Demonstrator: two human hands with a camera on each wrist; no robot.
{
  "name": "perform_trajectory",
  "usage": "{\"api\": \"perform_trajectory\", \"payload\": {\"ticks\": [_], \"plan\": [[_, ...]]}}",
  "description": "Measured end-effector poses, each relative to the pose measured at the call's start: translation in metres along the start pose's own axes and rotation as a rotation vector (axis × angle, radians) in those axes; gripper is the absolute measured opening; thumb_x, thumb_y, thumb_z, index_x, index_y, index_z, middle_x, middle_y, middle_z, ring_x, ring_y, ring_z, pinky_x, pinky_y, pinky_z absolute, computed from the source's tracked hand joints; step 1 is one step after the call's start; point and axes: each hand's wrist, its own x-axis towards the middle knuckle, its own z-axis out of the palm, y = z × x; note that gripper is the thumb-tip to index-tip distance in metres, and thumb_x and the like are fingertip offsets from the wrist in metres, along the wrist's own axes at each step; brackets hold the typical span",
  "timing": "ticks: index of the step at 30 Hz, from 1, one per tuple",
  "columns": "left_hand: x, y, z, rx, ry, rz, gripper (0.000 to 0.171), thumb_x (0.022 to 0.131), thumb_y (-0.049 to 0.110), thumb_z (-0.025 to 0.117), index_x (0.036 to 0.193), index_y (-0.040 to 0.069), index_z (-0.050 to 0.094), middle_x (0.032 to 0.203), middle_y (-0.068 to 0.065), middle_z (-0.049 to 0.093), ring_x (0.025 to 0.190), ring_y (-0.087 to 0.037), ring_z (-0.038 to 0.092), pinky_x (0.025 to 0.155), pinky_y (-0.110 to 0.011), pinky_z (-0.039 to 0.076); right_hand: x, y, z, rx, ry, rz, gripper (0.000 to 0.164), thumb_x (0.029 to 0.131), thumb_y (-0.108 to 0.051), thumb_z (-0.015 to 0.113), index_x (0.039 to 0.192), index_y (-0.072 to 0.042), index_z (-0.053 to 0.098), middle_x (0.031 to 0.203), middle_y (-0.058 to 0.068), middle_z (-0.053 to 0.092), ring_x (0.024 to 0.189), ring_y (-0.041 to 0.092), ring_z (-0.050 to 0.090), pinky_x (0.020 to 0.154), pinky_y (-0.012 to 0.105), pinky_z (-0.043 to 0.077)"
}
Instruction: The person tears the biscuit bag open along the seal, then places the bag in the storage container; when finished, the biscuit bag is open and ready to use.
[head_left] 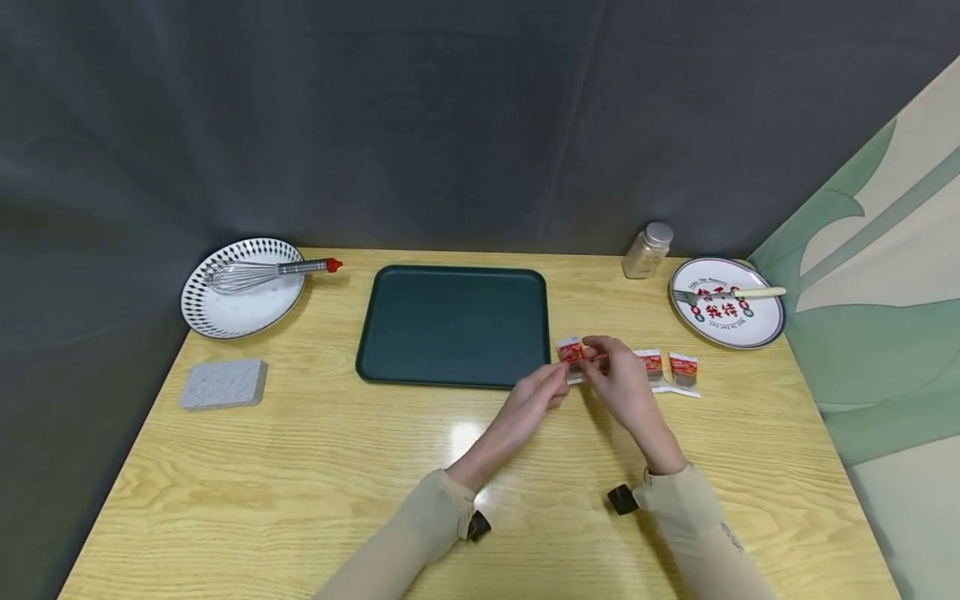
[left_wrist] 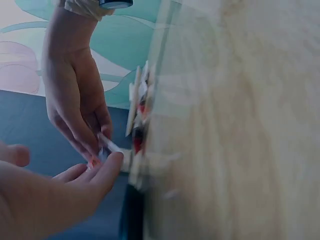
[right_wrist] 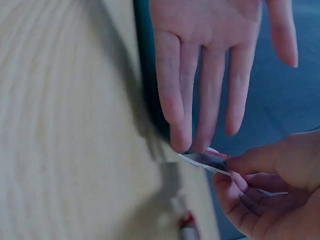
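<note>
Right wrist view: pinches a packet (right_wrist: 212, 161) between thumb and fingers of the right hand (head_left: 621, 387), nearly on edge to the camera. Touches its far edge with straight fingertips of the left hand (head_left: 532, 396), with those fingers uncurled and the thumb spread apart. Cannot tell how firmly. Holds this packet just above the table (head_left: 315, 467), near the right side of the tray (head_left: 453, 325).

Shows in head view 3 more packets (head_left: 683, 367), all red and white: 1 just beside the tray's right edge, partly hidden by the fingers, and 2 side by side to the right of the right hand. Wears pale sleeves (head_left: 697, 533), with 1 small black device (head_left: 477, 526) near each cuff.

Shows at far left a sponge (head_left: 223, 384) and, behind it, the left plate (head_left: 247, 312), bearing a red-tipped whisk (head_left: 288, 267). Shows at far right a jar (head_left: 645, 254) just beside the right plate (head_left: 738, 335), with a fork (head_left: 753, 293) across the lettering. Backs onto dark cloth (head_left: 420, 125).
</note>
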Motion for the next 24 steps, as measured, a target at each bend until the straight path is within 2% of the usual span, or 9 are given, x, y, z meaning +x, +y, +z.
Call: {"api": "perform_trajectory", "payload": {"ticks": [4,6,8,10,14,18,24], "plan": [[0.001,0.01,-0.017,0.107,0.162,0.207,0.034,0.112,0.015,0.06,0.137,-0.007,0.065,0.129,-0.025,0.07,0.112,-0.039,0.073,0.095,-0.037,0.06,-0.003,-0.014,-0.011,0.07,-0.033,-0.01,0.029,0.098,0.006,0.073,0.127,0.011,0.069,0.104,0.021,0.074,0.088,0.031,0.071,0.072,0.025,0.055],[0.005,0.015,-0.028,0.16,0.213,0.265,0.029,0.109,0.013,0.065,0.133,-0.004,0.069,0.125,-0.021,0.073,0.105,-0.036,0.075,0.089,-0.034,0.062,-0.006,-0.022,-0.015,0.107,-0.078,-0.02,0.03,0.099,0.004,0.073,0.129,0.009,0.069,0.105,0.019,0.074,0.086,0.028,0.069,0.069,0.021,0.053],[0.008,0.02,-0.038,0.169,0.202,0.256,0.027,0.108,0.014,0.068,0.131,-0.001,0.072,0.119,-0.018,0.075,0.099,-0.03,0.076,0.083,-0.032,0.063,-0.009,-0.031,-0.018,0.136,-0.117,-0.032,0.031,0.1,0.002,0.073,0.131,0.008,0.069,0.106,0.017,0.073,0.086,0.025,0.067,0.067,0.021,0.052],[0.009,0.023,-0.046,0.139,0.155,0.221,0.025,0.108,0.014,0.068,0.126,-0.002,0.074,0.112,-0.017,0.076,0.092,-0.024,0.075,0.08,-0.033,0.063,-0.012,-0.039,-0.02,0.16,-0.145,-0.049,0.032,0.1,0.002,0.073,0.131,0.008,0.068,0.107,0.016,0.073,0.087,0.024,0.068,0.068,0.022,0.053],[0.008,0.023,-0.054,-0.02,0.101,0.135,0.018,0.105,0.005,0.07,0.114,-0.01,0.073,0.097,-0.017,0.075,0.08,-0.014,0.071,0.076,-0.031,0.062,-0.017,-0.051,-0.019,0.201,-0.155,-0.072,0.031,0.099,0.003,0.074,0.129,0.008,0.069,0.107,0.014,0.074,0.092,0.026,0.072,0.071,0.023,0.056],[0.005,0.025,-0.055,-0.138,0.112,0.109,0.015,0.104,0.0,0.069,0.11,-0.014,0.07,0.096,-0.014,0.074,0.077,-0.011,0.069,0.073,-0.026,0.061,-0.021,-0.054,-0.015,0.23,-0.154,-0.067,0.029,0.098,0.003,0.076,0.126,0.008,0.071,0.106,0.014,0.075,0.092,0.027,0.074,0.072,0.024,0.058],[0.003,0.029,-0.055,-0.132,0.153,0.137,0.011,0.104,-0.003,0.067,0.107,-0.013,0.07,0.095,-0.013,0.073,0.078,-0.01,0.069,0.073,-0.027,0.06,-0.026,-0.055,-0.002,0.286,-0.147,-0.017,0.024,0.095,0.005,0.079,0.118,0.009,0.073,0.098,0.014,0.076,0.085,0.022,0.073,0.071,0.021,0.059]]}}
